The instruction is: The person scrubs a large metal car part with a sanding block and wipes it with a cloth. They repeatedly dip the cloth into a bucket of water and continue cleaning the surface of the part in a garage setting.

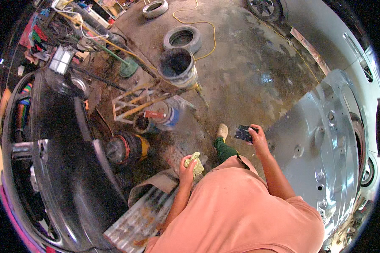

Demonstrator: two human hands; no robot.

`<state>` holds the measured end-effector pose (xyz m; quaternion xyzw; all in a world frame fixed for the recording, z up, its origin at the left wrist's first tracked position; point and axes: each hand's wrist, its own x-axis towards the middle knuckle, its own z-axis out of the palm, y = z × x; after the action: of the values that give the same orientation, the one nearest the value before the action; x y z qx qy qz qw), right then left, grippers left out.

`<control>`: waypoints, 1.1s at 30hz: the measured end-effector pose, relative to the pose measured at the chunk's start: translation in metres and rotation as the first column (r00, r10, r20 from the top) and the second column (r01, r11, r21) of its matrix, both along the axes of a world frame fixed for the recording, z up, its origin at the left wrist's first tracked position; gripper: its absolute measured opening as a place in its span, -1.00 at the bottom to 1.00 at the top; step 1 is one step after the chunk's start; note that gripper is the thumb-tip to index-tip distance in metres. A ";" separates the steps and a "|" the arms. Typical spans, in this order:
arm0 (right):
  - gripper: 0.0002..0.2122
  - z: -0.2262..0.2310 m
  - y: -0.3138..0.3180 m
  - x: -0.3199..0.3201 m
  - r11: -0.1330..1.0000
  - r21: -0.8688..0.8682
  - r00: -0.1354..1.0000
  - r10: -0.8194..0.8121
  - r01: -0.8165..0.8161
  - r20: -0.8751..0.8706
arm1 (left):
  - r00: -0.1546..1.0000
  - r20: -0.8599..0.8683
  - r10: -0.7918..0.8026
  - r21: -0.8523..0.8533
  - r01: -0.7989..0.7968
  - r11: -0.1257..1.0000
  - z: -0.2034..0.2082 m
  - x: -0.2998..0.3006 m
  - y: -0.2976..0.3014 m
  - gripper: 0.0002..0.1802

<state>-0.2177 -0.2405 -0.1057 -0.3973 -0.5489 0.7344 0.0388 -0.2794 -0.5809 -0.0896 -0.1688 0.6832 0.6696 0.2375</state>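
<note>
My left hand (185,169) is closed around a crumpled pale yellow-green rag (195,163), held in front of my body. Farther out and to the right, my right hand (259,137) grips the edge of a dark, flat, roughly rectangular piece (242,133) with pale specks; its exact kind is not clear. Below it are my shoe (222,131) and green trouser leg (225,151). A large grey-blue metal car panel (297,122) stands to the right of my right hand, apart from it.
A black car body (61,126) fills the left side. Ahead stand a big bucket (192,78), a metal frame (118,107) and a blue-and-white pail (169,117). Tyres (194,37) and a yellow cord (214,38) lie beyond. Near my left arm is a corrugated sheet (141,217).
</note>
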 end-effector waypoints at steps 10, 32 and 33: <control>-0.67 0.056 -0.010 -0.311 0.979 -0.073 0.925 0.154 -0.190 -0.347 | 0.976 -0.139 -0.165 -0.101 0.152 0.983 0.071 -0.177 0.052 -0.62; -0.30 0.048 -0.032 -0.426 0.871 0.488 0.940 0.216 -0.063 -0.265 | 0.831 0.057 -0.553 0.448 0.474 0.758 0.062 -0.397 0.131 -0.35; -0.29 0.034 -0.029 -0.411 0.894 0.446 0.961 0.152 -0.035 -0.230 | 0.812 0.063 -0.580 0.553 0.455 0.697 0.066 -0.407 0.140 -0.30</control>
<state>-0.6290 -0.2698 -0.0713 -0.2518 -0.7086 0.6388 0.1626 -0.6869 -0.4410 -0.0241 0.0244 0.4659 0.7070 0.5315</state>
